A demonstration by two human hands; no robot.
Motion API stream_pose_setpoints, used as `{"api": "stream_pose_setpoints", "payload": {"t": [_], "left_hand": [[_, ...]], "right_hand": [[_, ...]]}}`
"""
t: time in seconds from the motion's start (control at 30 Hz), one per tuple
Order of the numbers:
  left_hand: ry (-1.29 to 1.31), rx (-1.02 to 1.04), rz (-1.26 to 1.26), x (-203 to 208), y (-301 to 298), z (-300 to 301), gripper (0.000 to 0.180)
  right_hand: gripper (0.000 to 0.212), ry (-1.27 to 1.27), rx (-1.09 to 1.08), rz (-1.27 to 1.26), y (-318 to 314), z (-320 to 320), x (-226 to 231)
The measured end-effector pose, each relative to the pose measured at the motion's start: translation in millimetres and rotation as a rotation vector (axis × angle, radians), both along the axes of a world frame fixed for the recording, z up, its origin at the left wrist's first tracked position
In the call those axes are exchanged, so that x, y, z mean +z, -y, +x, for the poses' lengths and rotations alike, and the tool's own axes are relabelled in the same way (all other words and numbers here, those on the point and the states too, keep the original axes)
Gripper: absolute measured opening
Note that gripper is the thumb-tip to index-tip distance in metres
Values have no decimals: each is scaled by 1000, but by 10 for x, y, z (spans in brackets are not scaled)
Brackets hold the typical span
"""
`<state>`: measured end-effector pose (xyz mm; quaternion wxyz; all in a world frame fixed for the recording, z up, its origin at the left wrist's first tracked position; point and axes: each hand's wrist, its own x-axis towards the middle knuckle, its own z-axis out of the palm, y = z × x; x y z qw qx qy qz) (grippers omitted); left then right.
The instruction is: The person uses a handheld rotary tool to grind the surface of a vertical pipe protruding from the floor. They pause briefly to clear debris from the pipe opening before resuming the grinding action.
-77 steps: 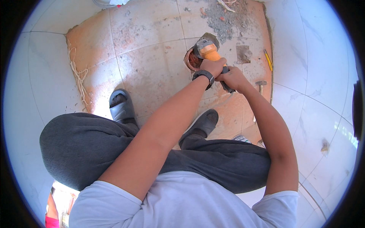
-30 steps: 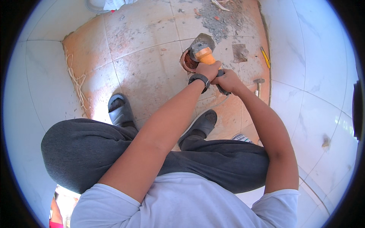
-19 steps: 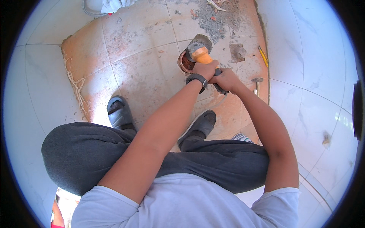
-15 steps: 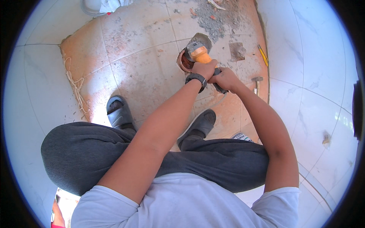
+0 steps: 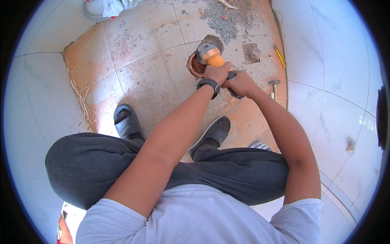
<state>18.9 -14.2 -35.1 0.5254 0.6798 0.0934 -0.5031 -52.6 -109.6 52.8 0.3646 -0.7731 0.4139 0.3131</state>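
Both of my hands are closed around an orange and black angle grinder (image 5: 214,58). My left hand (image 5: 218,73), with a dark watch at its wrist, grips the body just behind the orange head. Farther back, my right hand (image 5: 240,84) wraps the dark rear end, from which a cord trails. The grinder's head sits over a round hole (image 5: 197,65) with a reddish rim, cut in the tiled floor (image 5: 150,77). The disc is mostly hidden beneath the tool. A broken dark patch (image 5: 212,40) lies just beyond the head.
Grey rubble (image 5: 227,22) is scattered at the far side. To the right are a square cut-out (image 5: 251,53), a yellow knife (image 5: 280,56) and a hammer (image 5: 274,88). White cord (image 5: 80,95) lies along the left wall. A can (image 5: 259,145) stands by my right knee.
The view has shifted slightly, so the floor things sit a little differently in the picture. Both hands keep their grip, and the grinder stays at the hole.
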Motion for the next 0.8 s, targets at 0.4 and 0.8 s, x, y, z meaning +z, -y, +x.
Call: {"api": "stream_pose_setpoints", "payload": {"t": [0.4,0.8], "left_hand": [[-53,-40,46,-22,-11,15,64],[-25,-4,12,-71,-14,26,66]], "right_hand": [[40,-15,-30,29,-14,-2,-46],[47,-15,-10,15,-12,19,-35]]}}
